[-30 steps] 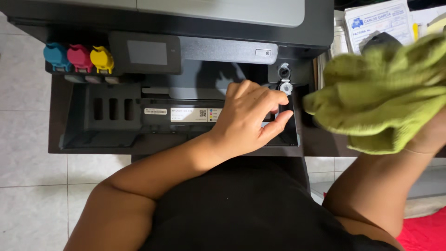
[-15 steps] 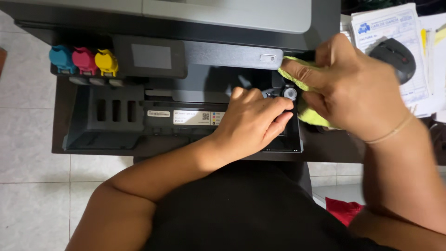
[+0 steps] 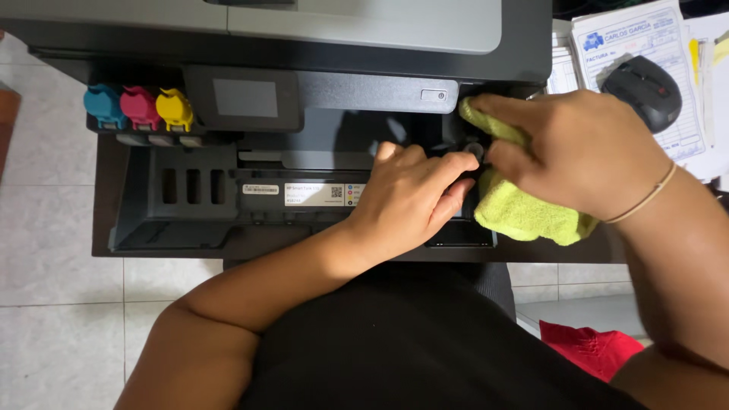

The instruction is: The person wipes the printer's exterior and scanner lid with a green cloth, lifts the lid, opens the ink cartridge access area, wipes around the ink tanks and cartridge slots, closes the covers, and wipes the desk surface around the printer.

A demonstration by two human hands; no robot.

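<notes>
Left of both hands, the cyan, magenta and yellow ink caps (image 3: 139, 108) sit well apart, out of harm's way. Left hand (image 3: 410, 199): grip curled on the small round port (image 3: 475, 149) in the printer (image 3: 364, 45) bay. Right hand (image 3: 577, 152): grip pinching green cloth (image 3: 524, 212) against that port. Risk: ink smearing, cloth snagging. Bay walls tight; mouse (image 3: 647, 89) and papers (image 3: 638, 34) crowd the right.

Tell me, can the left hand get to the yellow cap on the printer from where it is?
Probably yes. The left hand rests inside the open printer, and the yellow cap sits uncovered beside the pink and blue ones, with nothing between. The right hand is busy with the green cloth.
</notes>
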